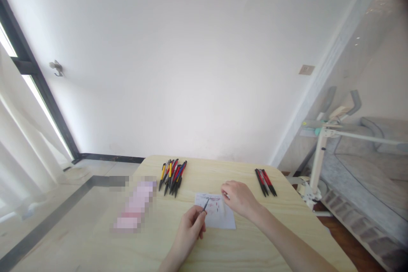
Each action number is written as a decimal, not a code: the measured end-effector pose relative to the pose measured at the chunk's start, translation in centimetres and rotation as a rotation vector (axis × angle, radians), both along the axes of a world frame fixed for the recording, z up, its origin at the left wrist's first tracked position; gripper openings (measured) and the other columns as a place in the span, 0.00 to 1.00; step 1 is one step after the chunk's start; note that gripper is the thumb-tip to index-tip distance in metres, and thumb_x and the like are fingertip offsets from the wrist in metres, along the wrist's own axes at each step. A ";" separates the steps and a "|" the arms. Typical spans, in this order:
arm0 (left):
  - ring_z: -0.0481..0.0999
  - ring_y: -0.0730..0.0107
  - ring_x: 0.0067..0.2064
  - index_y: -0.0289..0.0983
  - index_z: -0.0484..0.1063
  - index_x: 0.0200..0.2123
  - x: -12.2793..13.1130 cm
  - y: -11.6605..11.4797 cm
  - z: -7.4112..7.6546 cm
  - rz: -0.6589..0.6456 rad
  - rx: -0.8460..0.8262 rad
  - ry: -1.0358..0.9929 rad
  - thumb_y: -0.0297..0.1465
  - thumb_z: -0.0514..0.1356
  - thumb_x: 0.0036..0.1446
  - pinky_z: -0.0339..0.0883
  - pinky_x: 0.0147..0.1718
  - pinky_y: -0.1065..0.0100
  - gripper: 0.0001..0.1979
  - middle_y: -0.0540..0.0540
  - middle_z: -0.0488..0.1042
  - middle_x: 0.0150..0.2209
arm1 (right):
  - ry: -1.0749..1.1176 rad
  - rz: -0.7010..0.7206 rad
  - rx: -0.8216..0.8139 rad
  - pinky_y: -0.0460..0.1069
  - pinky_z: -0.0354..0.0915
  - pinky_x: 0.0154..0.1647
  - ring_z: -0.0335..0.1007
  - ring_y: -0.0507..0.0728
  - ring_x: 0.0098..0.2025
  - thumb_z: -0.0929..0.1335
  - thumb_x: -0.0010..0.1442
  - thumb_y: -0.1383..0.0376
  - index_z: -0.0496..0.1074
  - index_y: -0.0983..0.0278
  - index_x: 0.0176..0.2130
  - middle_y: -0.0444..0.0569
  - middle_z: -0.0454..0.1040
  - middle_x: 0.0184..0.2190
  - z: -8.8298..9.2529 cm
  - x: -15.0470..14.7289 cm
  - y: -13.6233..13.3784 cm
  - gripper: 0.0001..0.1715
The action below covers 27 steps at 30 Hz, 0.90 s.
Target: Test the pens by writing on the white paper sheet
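My left hand (pixel 192 224) is closed on a thin dark pen part (pixel 206 205), its tip pointing up and away over a white sheet of paper (pixel 223 220) with dark and reddish marks. Above the sheet's right upper edge, my right hand (pixel 234 195) has its fingers curled together; whatever they may hold is too small to name. Several pens with yellow, red, blue and grey barrels (pixel 174 176) lie in a pile to the left behind the paper. A smaller group of red and grey pens (pixel 265 182) lies at the right.
The light wooden table (pixel 153 238) stands near a white wall. A pixelated pink item (pixel 135 208) is at its left edge. Exercise equipment (pixel 318 157) and a grey sofa (pixel 360 157) are at the right, a curtain (pixel 22 148) at the left.
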<state>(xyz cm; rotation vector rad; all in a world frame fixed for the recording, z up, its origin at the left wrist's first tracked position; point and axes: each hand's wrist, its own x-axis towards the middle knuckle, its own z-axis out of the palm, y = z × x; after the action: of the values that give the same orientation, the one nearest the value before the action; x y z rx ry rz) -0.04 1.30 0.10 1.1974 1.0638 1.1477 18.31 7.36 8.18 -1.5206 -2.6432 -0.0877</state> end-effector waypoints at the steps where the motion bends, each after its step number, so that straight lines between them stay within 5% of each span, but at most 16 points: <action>1: 0.61 0.79 0.14 0.36 0.64 0.27 0.0 0.0 0.0 0.001 -0.002 0.000 0.43 0.55 0.51 0.51 0.12 0.77 0.15 0.56 0.65 0.15 | 0.003 -0.008 0.004 0.45 0.55 0.34 0.67 0.54 0.35 0.62 0.55 0.69 0.70 0.62 0.30 0.46 0.73 0.30 -0.1 0.0 0.0 0.08; 22: 0.62 0.78 0.15 0.36 0.65 0.27 -0.1 0.0 0.1 -0.007 0.006 -0.004 0.43 0.55 0.51 0.52 0.13 0.77 0.15 0.55 0.65 0.15 | 0.096 -0.095 -0.055 0.45 0.53 0.30 0.68 0.53 0.32 0.63 0.55 0.69 0.70 0.61 0.32 0.44 0.75 0.28 -1.6 -1.1 0.2 0.07; 27: 0.62 0.79 0.15 0.36 0.65 0.27 -0.1 0.0 0.0 -0.002 0.016 0.001 0.42 0.54 0.52 0.51 0.13 0.77 0.14 0.55 0.65 0.15 | 0.107 -0.077 -0.052 0.45 0.55 0.35 0.66 0.54 0.37 0.64 0.54 0.69 0.70 0.63 0.30 0.46 0.73 0.30 -1.4 -1.6 0.1 0.05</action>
<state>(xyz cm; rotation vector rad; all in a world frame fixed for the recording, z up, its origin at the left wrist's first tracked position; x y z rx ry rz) -0.12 1.28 0.13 1.2115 1.0557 1.1563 16.75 7.43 6.79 -1.5958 -2.5239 0.0558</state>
